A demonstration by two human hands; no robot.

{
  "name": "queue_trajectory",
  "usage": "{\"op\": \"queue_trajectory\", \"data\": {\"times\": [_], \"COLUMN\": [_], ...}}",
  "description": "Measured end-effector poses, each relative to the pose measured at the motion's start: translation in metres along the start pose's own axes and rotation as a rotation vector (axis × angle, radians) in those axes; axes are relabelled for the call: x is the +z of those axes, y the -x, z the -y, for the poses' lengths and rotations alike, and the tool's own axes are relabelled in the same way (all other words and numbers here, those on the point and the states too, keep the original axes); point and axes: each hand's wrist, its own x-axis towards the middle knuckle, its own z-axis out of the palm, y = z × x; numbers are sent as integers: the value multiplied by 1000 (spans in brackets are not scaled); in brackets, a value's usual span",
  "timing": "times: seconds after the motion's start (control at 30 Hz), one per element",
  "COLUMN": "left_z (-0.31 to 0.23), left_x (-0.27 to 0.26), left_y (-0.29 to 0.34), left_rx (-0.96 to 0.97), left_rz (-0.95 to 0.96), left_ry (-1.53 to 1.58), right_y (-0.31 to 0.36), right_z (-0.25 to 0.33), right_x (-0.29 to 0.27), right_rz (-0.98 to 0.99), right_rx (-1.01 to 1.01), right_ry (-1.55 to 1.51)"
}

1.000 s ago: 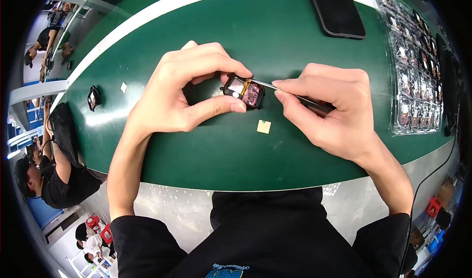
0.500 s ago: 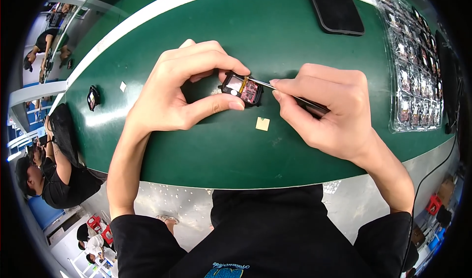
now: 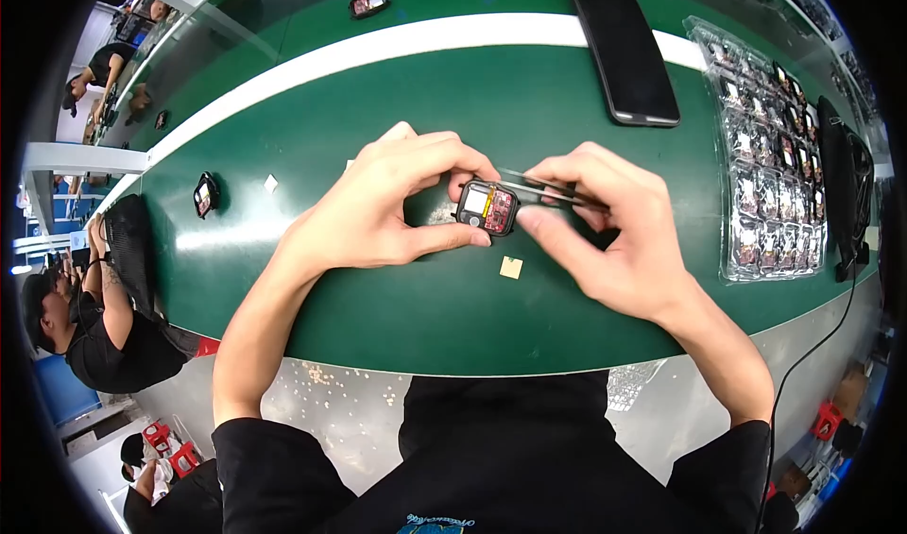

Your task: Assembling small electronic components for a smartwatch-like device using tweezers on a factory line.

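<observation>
My left hand (image 3: 373, 203) pinches a small black watch-like device casing (image 3: 463, 215) by its edges, thumb below and fingers above. Inside the casing lie a pale block, an amber strip and a red circuit board (image 3: 500, 215), facing up. In my right hand (image 3: 619, 227) is a pair of metal tweezers (image 3: 567, 197), its two prongs spread apart. The prongs reach to the casing's upper right side; whether they touch it I cannot tell. My right thumb is blurred. On the table just below the casing lies a small yellow square (image 3: 511, 267).
A clear plastic tray (image 3: 727, 241) of similar devices stands at the right beside a black bag (image 3: 844, 189). A black phone (image 3: 625, 57) lies across the white strip. Another casing (image 3: 205, 195) and a white chip (image 3: 271, 184) are on the left. A person (image 3: 123, 331) sits at far left.
The tweezers' prongs have spread and drawn back from the amber strip, with my right fingers more extended. The whole view has shifted, showing more of the table's far side.
</observation>
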Motion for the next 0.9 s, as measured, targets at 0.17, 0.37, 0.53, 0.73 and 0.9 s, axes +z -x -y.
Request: {"op": "queue_trajectory", "data": {"times": [0.17, 0.37, 0.53, 0.73, 0.9], "left_z": [-3, -2, 0, 47, 110], "left_x": [-2, -7, -23, -49, -72], "left_y": [5, -4, -11, -61, -87], "left_rx": [-101, -74, -161, -101, -143], "left_rz": [59, 112, 153, -242, -361], "left_ry": [112, 171, 394, -137, -582], "right_y": [4, 6, 6, 37, 90], "right_z": [-3, 5, 5, 20, 22], "right_x": [12, 11, 8, -41, -114], "right_rz": [63, 36, 40, -123, -453], "right_rx": [-132, -57, -24, 29, 153], "right_ry": [255, 284, 182, 93, 185]}}
